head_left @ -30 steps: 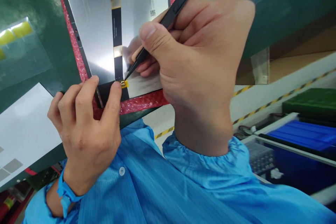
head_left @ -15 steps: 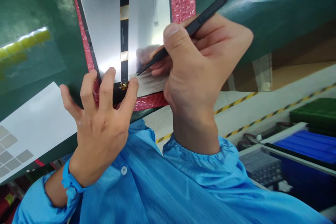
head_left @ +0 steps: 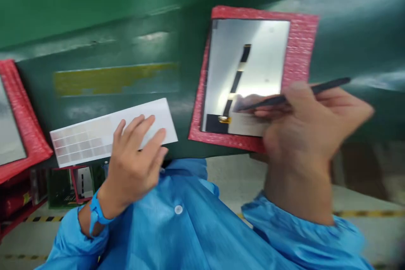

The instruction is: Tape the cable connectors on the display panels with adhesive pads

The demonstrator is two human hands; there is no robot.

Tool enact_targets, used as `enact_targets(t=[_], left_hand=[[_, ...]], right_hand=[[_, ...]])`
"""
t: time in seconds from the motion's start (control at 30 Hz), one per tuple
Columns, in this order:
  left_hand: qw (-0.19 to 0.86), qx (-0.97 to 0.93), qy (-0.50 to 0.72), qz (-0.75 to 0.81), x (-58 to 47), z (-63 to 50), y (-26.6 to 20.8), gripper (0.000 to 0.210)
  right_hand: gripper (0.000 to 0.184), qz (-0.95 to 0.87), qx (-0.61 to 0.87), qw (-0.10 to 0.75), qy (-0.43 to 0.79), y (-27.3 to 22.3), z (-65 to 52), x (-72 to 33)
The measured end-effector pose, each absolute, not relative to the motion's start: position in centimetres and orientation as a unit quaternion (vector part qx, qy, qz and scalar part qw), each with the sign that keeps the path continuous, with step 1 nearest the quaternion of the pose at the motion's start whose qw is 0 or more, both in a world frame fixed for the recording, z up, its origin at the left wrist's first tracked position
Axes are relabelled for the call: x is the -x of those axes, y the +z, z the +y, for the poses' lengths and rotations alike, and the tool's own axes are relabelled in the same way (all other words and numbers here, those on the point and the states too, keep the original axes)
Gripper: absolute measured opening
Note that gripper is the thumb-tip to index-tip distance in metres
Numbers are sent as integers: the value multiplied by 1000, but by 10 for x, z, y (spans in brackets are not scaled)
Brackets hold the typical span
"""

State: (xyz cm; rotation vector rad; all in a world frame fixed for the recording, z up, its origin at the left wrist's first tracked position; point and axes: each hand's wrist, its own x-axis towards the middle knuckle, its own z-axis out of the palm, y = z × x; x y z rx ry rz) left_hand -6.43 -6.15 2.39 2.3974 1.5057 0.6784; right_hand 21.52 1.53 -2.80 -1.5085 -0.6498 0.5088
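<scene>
My left hand [head_left: 136, 160] lies over a white sheet [head_left: 161, 114] with rows of small greyish squares, its fingers spread and holding nothing. In my right hand [head_left: 303, 130] is a pair of black tweezers [head_left: 329, 86], blurred by motion. The tips point left, close to the lower part of a display panel [head_left: 268, 46]. This silvery panel lies back side up, with a black flex cable [head_left: 237, 79] running up it from a black patch at the lower left. Pink foam wrap [head_left: 300, 46] lies beneath the panel. Whether the tips touch the panel I cannot tell.
Another panel [head_left: 9, 130] on pink foam [head_left: 31, 135] sits at the left edge. A clear strip with yellow pieces [head_left: 114, 79] lies behind the white sheet on the green table [head_left: 190, 71]. Below the table's edge stands a green bin [head_left: 60, 192].
My left hand has left the panel's lower corner and moved left onto the white sheet. My right hand still holds the tweezers over the panel. The head view has swung left and widened.
</scene>
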Motion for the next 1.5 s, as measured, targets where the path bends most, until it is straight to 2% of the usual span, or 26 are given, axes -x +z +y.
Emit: enact_targets(t=[0.07,0.17,0.27,0.43,0.63,0.8,0.9,1.03,1.2,1.37,1.5], left_hand=[[94,-786,259,553,111,-69,22,35],[61,-759,234,605,160,-76,8,46],[50,-766,192,611,173,-77,-9,53],[51,-760,186,620,166,-77,-15,54],[65,-761,184,618,167,-77,-16,57],[83,-750,180,631,161,-79,-16,59],[100,-749,176,631,157,-83,-14,63],[106,-748,160,635,155,-87,-17,66],[115,-741,170,640,160,-85,-20,63],[98,-751,213,617,171,-78,-16,58],[72,-762,213,607,183,-63,-13,54]], right_hand=[[28,-305,660,645,237,-19,11,-203],[22,-356,639,629,262,0,3,-167],[13,-432,584,579,369,9,1,-110],[23,-504,472,502,520,-7,14,-28],[19,-530,479,476,512,-24,22,-16],[22,-554,480,430,527,-22,28,-22],[17,-553,504,401,529,-18,27,-21],[20,-537,535,417,502,-16,20,-15],[24,-503,486,487,523,-16,15,-8],[46,-450,476,515,553,-6,24,-32],[51,-414,504,522,550,6,35,-100]])
